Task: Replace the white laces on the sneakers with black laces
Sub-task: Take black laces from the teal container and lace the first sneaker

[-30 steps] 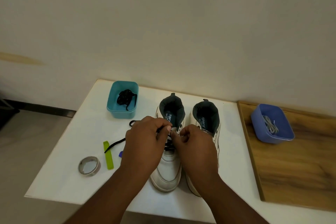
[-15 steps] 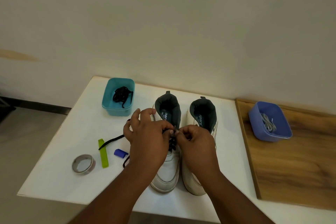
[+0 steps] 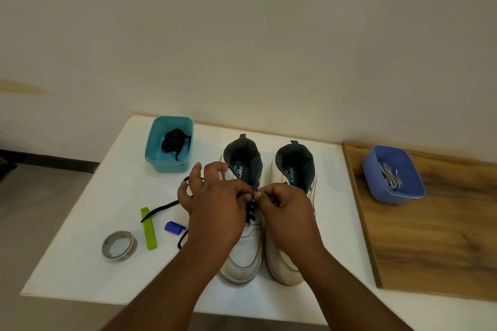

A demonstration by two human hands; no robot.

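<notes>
Hands met over the left sneaker (image 3: 243, 247) on the white table (image 3: 88, 223): the left hand (image 3: 215, 207) and right hand (image 3: 285, 207) each had curled fingers pinching the black lace (image 3: 251, 211) at the eyelets. Loose lace trailed left beside 1 green strip (image 3: 148, 228); the right sneaker (image 3: 289, 250) stood touching alongside.

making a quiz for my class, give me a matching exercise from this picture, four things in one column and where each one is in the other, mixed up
Things:
1. spare black lace
2. white laces
3. tape roll
4. wooden board

Places:
A. in the purple tub
B. right of the white table
C. in the teal tub
D. on the table, left of the green strip

Pairs: 1-C, 2-A, 3-D, 4-B
</notes>
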